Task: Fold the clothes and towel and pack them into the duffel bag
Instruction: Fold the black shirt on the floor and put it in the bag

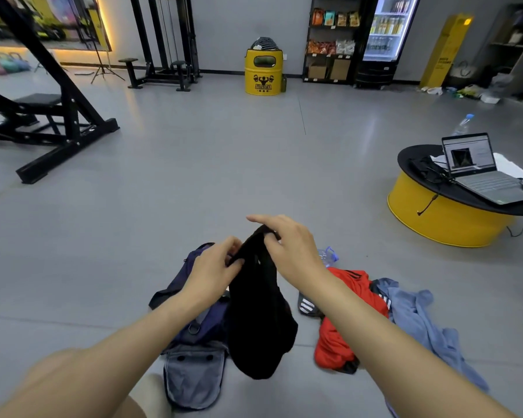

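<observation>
hands point(212, 273) point(293, 248) 2 | duffel bag point(194, 375) 1 | black garment point(260, 327) 1 | red garment point(332, 345) 1 | blue garment point(414, 321) 1 | bottles point(328, 256) point(464, 123) 2

I read "SAIYASTAR" under a strongman logo on the yellow metal drum bin point(263, 74). Other lettering is too blurred for me.

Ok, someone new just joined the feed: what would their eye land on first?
The black garment dangling at centre, pinched at its top by the left grip and right grip, just above the navy duffel bag on the floor. Right of it lie a red garment and a blue cloth; at far right, an open laptop sits on a round yellow table.
</observation>
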